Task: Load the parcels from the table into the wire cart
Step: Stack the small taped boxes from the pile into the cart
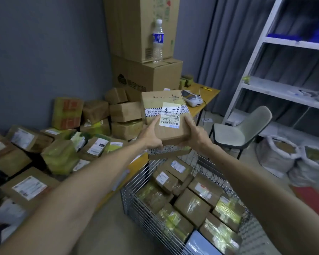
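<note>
Above the far end of the wire cart (136,205), you hold up a brown parcel (158,100). Your left grip (151,138) and right grip (195,137) are clamped on its near corners. It has a white label (170,115) and stripy tape (151,111). Another box (168,152) may sit under it.

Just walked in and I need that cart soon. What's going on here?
A person grips a labelled cardboard parcel with the left hand and right hand, holding it up above the wire cart. The cart already holds many parcels, and many more lie on the table to the left.
</note>
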